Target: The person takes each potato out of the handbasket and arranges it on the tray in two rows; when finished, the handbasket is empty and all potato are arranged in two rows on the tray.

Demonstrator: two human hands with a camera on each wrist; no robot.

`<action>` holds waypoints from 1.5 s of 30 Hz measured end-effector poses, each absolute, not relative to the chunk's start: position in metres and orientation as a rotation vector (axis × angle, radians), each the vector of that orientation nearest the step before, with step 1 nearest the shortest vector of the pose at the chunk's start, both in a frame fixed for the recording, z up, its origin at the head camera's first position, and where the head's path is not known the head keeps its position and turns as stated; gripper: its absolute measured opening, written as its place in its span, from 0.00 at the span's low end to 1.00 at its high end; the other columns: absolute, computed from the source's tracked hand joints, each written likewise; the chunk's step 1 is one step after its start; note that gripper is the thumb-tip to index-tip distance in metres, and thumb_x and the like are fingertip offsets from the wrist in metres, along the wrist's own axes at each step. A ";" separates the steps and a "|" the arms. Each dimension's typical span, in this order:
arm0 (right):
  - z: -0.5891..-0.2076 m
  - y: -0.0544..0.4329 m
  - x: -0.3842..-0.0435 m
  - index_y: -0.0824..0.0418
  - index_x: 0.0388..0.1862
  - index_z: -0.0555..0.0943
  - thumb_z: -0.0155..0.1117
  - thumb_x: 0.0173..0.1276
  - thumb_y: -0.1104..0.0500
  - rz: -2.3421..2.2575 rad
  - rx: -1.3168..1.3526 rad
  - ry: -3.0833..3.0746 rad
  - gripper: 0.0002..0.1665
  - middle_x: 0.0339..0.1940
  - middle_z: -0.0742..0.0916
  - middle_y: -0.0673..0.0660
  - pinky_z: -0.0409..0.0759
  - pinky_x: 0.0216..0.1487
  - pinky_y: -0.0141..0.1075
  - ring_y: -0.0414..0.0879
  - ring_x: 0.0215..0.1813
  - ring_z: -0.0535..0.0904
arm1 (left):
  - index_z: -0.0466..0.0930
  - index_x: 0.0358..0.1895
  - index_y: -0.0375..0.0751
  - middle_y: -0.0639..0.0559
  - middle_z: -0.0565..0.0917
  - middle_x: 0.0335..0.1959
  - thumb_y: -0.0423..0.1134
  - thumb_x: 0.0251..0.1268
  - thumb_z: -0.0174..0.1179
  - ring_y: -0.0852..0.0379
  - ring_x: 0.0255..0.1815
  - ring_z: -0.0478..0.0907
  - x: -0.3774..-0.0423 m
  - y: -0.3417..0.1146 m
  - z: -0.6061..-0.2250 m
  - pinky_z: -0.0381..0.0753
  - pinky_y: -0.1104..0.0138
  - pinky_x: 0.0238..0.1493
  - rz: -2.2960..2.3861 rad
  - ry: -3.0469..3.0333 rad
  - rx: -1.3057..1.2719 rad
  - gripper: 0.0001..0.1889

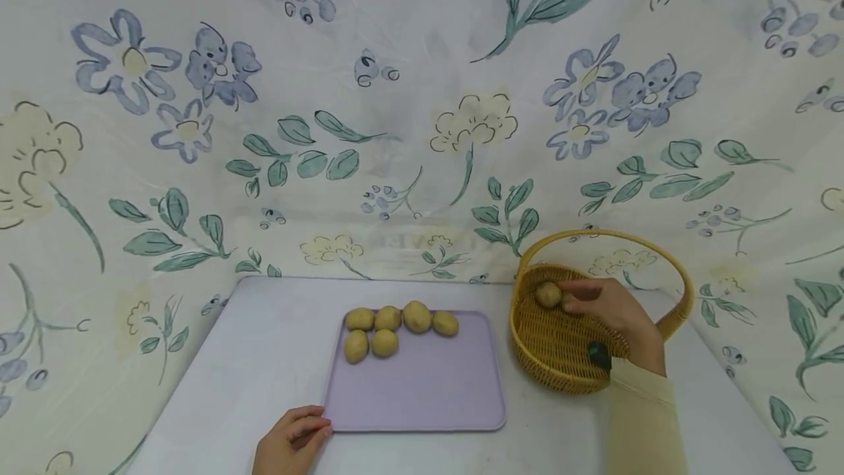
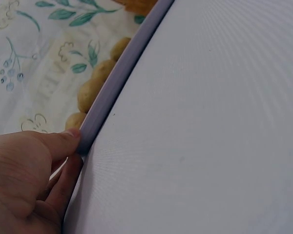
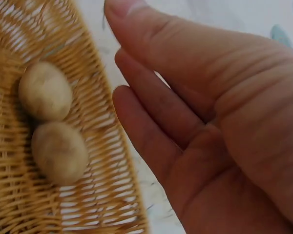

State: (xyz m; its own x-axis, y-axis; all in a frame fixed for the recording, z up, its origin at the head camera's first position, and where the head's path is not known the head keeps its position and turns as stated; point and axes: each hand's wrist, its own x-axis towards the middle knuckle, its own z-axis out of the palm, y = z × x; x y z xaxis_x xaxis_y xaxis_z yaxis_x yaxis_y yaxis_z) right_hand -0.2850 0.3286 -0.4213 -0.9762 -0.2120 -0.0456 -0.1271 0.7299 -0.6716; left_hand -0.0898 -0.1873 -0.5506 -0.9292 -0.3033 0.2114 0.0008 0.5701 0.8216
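Note:
Several potatoes (image 1: 385, 343) lie in two rows at the back left of a lilac tray (image 1: 428, 394). At the tray's front left corner my left hand (image 1: 293, 440) pinches the rim; the left wrist view shows the thumb (image 2: 71, 136) on the edge and fingers below. My right hand (image 1: 609, 306) reaches over a wicker basket (image 1: 560, 383). In the right wrist view its fingers are loosely extended with nothing between them. Two potatoes (image 3: 60, 153) sit side by side in the basket, close to the fingertips in the head view.
The basket's tall arched handle (image 1: 613, 233) rises around the right forearm. A small dark object (image 1: 598, 355) shows beside the right wrist; its kind is unclear. Behind the white table (image 1: 264, 336) hangs a floral cloth (image 1: 395, 94).

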 end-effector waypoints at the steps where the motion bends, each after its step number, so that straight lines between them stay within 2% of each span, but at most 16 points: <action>1: -0.424 0.330 -0.287 0.58 0.67 0.80 0.72 0.68 0.44 -1.061 -0.248 2.812 0.33 0.66 0.83 0.66 0.77 0.69 0.61 0.65 0.69 0.77 | 0.90 0.28 0.45 0.48 0.89 0.42 0.30 0.51 0.77 0.72 0.37 0.84 -0.090 -0.187 -0.550 0.86 0.82 0.34 -1.298 -2.478 0.248 0.06; 3: -0.430 0.333 -0.289 0.58 0.68 0.80 0.71 0.69 0.45 -1.044 -0.196 2.810 0.32 0.67 0.82 0.66 0.78 0.69 0.61 0.65 0.69 0.76 | 0.90 0.28 0.46 0.48 0.89 0.42 0.29 0.51 0.76 0.77 0.37 0.81 -0.090 -0.188 -0.551 0.86 0.82 0.34 -1.296 -2.485 0.262 0.07; 9: -0.447 0.340 -0.295 0.58 0.68 0.80 0.71 0.70 0.50 -0.989 -0.114 2.840 0.29 0.67 0.81 0.67 0.79 0.67 0.61 0.66 0.68 0.76 | 0.90 0.27 0.45 0.49 0.89 0.42 0.29 0.52 0.76 0.79 0.37 0.79 -0.089 -0.190 -0.550 0.87 0.81 0.34 -1.305 -2.500 0.263 0.07; 18: -0.462 0.346 -0.307 0.56 0.66 0.81 0.72 0.68 0.45 -0.877 -0.066 2.903 0.31 0.64 0.84 0.67 0.77 0.68 0.63 0.69 0.68 0.75 | 0.90 0.28 0.45 0.48 0.88 0.42 0.31 0.52 0.78 0.68 0.37 0.86 -0.088 -0.192 -0.550 0.87 0.81 0.34 -1.307 -2.497 0.222 0.06; 28: -0.462 0.344 -0.308 0.62 0.67 0.79 0.70 0.70 0.48 -0.811 -0.124 2.911 0.31 0.68 0.79 0.73 0.71 0.72 0.67 0.74 0.71 0.67 | 0.90 0.28 0.45 0.48 0.89 0.42 0.28 0.52 0.76 0.80 0.37 0.79 -0.088 -0.191 -0.549 0.86 0.82 0.35 -1.336 -2.478 0.257 0.07; 35: -0.464 0.343 -0.309 0.62 0.62 0.83 0.72 0.68 0.49 -0.764 -0.151 2.950 0.27 0.65 0.81 0.72 0.72 0.70 0.67 0.75 0.69 0.70 | 0.90 0.28 0.44 0.48 0.88 0.42 0.28 0.52 0.75 0.80 0.37 0.79 -0.087 -0.193 -0.550 0.87 0.81 0.35 -1.358 -2.480 0.261 0.06; 45: -0.462 0.341 -0.308 0.62 0.62 0.83 0.72 0.69 0.49 -0.757 -0.107 2.926 0.27 0.66 0.80 0.74 0.72 0.70 0.68 0.75 0.69 0.70 | 0.90 0.28 0.44 0.48 0.88 0.42 0.27 0.52 0.75 0.81 0.38 0.79 -0.087 -0.193 -0.551 0.87 0.82 0.35 -1.368 -2.473 0.260 0.07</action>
State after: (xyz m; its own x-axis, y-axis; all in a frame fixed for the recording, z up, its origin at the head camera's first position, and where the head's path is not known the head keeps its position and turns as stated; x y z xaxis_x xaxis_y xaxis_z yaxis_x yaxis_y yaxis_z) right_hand -0.3083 0.3413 -0.4623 -0.9907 -0.0971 -0.0953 -0.0387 0.8725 -0.4870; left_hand -0.0874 -0.1930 -0.5508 -0.9380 -0.2997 0.1743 -0.0118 0.5299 0.8480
